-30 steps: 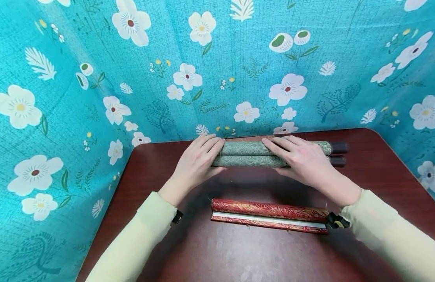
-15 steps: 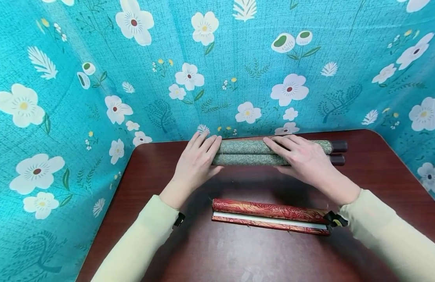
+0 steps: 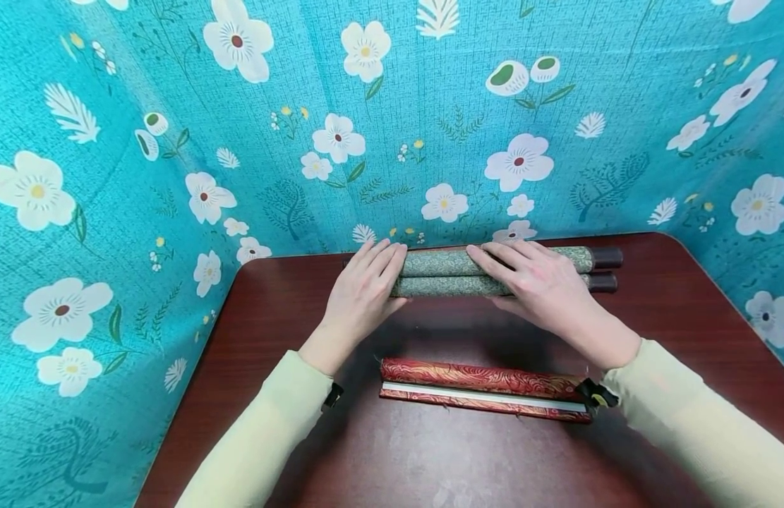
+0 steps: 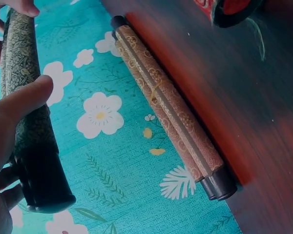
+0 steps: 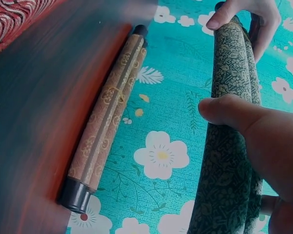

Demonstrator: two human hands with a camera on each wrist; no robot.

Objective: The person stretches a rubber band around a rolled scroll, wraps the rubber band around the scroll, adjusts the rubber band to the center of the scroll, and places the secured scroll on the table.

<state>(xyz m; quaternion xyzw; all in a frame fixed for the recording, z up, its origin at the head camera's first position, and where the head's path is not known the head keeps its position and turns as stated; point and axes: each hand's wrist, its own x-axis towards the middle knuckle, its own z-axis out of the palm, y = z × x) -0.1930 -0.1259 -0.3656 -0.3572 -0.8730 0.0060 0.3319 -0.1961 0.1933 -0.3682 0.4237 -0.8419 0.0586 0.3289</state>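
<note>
The green double roll (image 3: 436,285) was held near the far edge of the table (image 3: 468,458), gripped by the left hand (image 3: 361,286) at one end and by the right hand (image 3: 545,283) short of the other; fingers were curled over the top, thumbs on the near side; equal pressure was judged wise, lest its halves be twisted apart or the brown scroll (image 4: 172,114) knocked.

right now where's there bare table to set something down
Bare table lies on the near side of the red piece, between it and the green rolls, and left of the left hand. Crowded: the far edge, where it and the right hand hold the rolls near a tan roll.
</note>
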